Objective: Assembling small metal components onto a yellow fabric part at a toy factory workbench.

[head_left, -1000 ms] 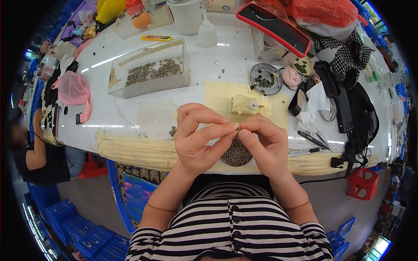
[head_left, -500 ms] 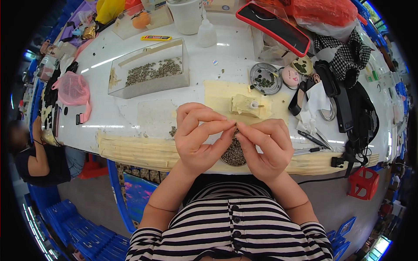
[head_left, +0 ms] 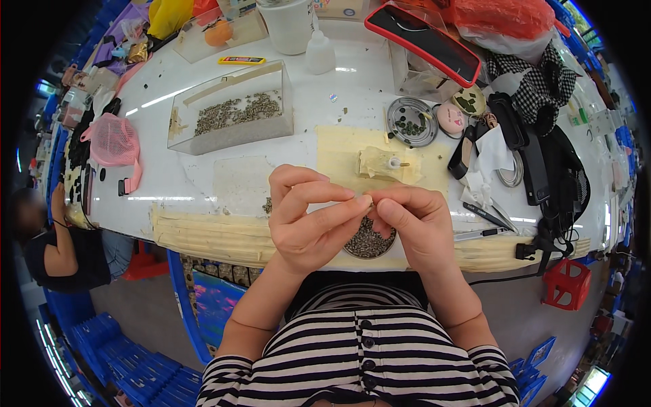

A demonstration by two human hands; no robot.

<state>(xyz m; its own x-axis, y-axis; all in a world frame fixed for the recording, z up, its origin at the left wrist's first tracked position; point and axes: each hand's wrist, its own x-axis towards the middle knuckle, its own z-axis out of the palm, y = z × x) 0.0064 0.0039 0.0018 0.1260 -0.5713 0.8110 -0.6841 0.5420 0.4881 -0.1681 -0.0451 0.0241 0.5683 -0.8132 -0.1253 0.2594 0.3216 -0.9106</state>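
Observation:
My left hand (head_left: 308, 220) and my right hand (head_left: 419, 220) meet fingertip to fingertip near the table's front edge. Both are closed in a pinch; whatever lies between the tips is too small and covered to name. Just below them sits a round dish of small metallic parts (head_left: 368, 243), partly hidden by my fingers. Beyond my right hand stands a block wrapped in cream tape (head_left: 386, 167) with a small white peg on it. A few loose metallic parts (head_left: 267, 205) lie beside my left hand.
A clear open box (head_left: 234, 139) of similar parts stands at the left. To the right are a round tin (head_left: 412, 122) with dark pieces, a red-cased phone (head_left: 424, 44), tweezers (head_left: 485, 216) and black straps. A white squeeze bottle (head_left: 320, 53) stands at the back. Another person (head_left: 68, 254) sits at far left.
My right fingers have curled and turned inward, with the thumb now higher against the index finger. My left hand has shifted slightly, and more of the dish shows.

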